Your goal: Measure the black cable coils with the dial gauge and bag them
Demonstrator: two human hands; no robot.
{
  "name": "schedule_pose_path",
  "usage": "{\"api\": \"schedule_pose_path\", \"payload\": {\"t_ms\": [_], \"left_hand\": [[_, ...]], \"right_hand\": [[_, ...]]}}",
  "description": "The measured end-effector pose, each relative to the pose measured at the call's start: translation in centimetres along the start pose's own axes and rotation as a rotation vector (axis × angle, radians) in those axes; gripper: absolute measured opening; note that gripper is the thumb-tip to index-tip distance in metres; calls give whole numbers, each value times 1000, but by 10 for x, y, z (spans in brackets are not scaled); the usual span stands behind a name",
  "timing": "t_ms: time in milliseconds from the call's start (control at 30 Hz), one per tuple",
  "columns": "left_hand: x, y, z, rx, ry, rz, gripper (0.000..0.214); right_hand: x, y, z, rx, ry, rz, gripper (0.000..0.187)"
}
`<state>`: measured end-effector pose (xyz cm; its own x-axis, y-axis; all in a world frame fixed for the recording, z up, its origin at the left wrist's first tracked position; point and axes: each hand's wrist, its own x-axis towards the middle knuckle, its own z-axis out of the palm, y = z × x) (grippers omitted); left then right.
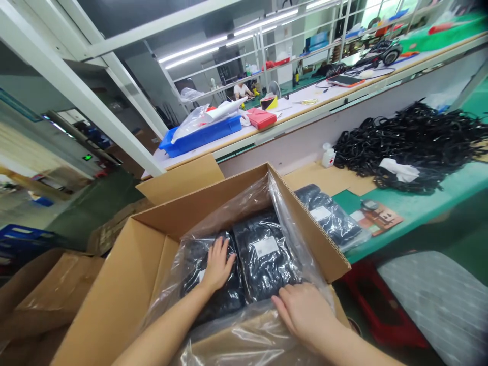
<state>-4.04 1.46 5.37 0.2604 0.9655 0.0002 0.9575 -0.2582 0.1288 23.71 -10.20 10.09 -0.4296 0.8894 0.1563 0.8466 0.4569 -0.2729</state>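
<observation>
An open cardboard box (110, 274), lined with a clear plastic bag (244, 340), stands in front of me. Two clear-wrapped packs of black goods lie side by side in it. My left hand (218, 267) rests on the left black pack (229, 300), fingers stretched and apart, partly covering its white label. At the near right corner of the right black pack (263, 269), my right hand (303, 307) has its fingers curled against the pack and the liner. Its fingertips are partly hidden, so what it grips cannot be made out. A white label (266, 246) shows on the right pack.
Right of the box, a green bench (438, 190) bears another wrapped pack (330, 216), a white bottle (328, 155) and a heap of black straps or cables (412, 137). A shelf above holds a blue tray (206, 136). A grey-topped stool (434, 300) stands at lower right.
</observation>
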Motion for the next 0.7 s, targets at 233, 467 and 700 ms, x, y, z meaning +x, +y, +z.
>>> {"api": "schedule_pose_path", "payload": {"t_ms": [233,467,700], "left_hand": [[60,125,-7,-63,7,221,70],[58,147,26,-68,-165,229,80],[29,147,-17,-135,-275,129,74]], "right_hand": [[-1,6,3,16,-7,-64,17],[-5,14,6,50,-47,-123,24],[-10,31,1,122,-187,-158,42]]}}
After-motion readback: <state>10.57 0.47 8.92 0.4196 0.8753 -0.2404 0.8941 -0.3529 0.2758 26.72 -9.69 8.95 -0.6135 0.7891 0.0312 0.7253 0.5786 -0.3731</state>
